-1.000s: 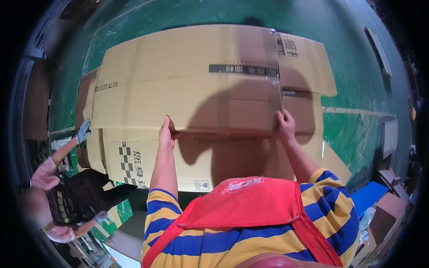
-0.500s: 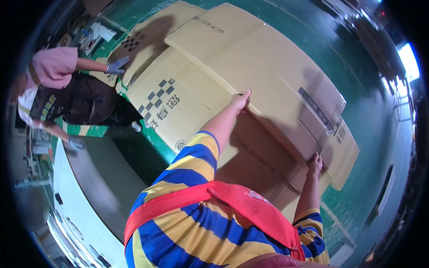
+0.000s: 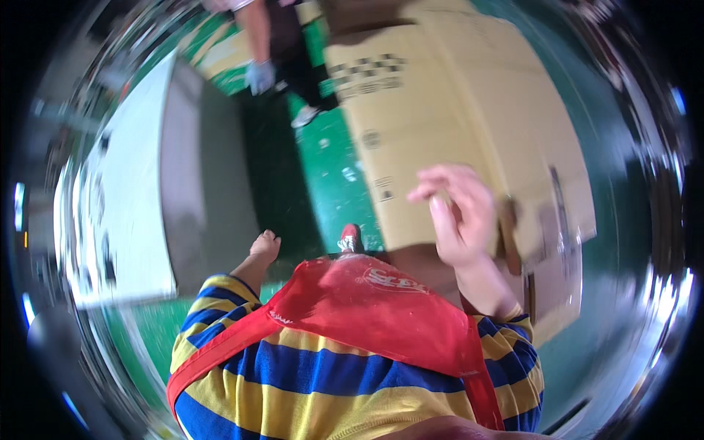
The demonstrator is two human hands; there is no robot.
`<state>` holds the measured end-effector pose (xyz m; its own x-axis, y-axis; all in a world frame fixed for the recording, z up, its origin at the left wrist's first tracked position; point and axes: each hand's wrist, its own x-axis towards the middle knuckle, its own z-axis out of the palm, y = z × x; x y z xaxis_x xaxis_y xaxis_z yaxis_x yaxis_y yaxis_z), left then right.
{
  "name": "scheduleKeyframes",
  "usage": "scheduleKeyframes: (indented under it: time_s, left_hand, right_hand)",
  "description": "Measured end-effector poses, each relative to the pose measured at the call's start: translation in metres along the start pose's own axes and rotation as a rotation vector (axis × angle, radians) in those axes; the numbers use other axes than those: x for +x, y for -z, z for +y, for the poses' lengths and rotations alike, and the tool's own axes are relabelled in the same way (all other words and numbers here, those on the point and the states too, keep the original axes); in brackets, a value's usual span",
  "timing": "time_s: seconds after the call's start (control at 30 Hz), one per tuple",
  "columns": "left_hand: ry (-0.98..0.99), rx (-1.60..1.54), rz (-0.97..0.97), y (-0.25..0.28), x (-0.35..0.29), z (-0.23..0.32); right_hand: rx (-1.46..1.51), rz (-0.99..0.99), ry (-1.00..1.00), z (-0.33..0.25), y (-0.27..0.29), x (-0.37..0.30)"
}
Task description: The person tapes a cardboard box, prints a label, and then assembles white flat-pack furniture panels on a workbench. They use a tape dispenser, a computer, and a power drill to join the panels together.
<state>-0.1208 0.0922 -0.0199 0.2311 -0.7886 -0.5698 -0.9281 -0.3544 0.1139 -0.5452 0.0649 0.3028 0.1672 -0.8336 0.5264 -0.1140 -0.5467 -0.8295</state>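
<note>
My right hand (image 3: 460,213) is raised in front of the large cardboard box (image 3: 422,125). Its fingers are loosely bent, the thumb stands apart, and nothing is in it. At my left side, my left hand (image 3: 265,246) is curled into a loose fist beside the grey side of a big white panel-like block (image 3: 136,183); I see nothing in it. The box carries a dark checkered pattern and small printed marks, and its flaps spread to the right. Some of the box's near edge is hidden behind my right arm.
A co-worker in dark clothing stands at the far end, with a gloved hand (image 3: 260,75) hanging near the white block. Green floor (image 3: 326,158) runs between the block and the box, where my red shoe (image 3: 350,237) shows. The outer surroundings are blurred.
Both hands have let go of the cardboard. My left hand has dropped to my left side, and my right hand has come up. The view has swung left, toward the white block.
</note>
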Motion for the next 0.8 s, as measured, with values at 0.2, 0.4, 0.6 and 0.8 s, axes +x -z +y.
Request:
scheduleKeyframes:
  time_s: [0.2, 0.4, 0.6, 0.8]
  left_hand:
    - [0.372, -0.307, -0.073, -0.151, -0.148, -0.134]
    - [0.466, -0.991, 0.002, -0.374, -0.264, -0.117]
    - [1.077, -1.256, 0.038, -0.383, -0.357, -0.040]
    - [1.680, -1.565, 0.342, -0.459, -0.370, 0.044]
  right_hand:
    - [1.176, -0.791, 0.185, -0.091, -0.134, 0.005]
    - [1.522, -1.531, -0.175, -0.196, -0.348, -0.139]
    - [1.753, -2.154, -0.338, -0.147, -0.406, -0.101]
    - [1.882, -2.657, -0.627, -0.175, -0.458, -0.202]
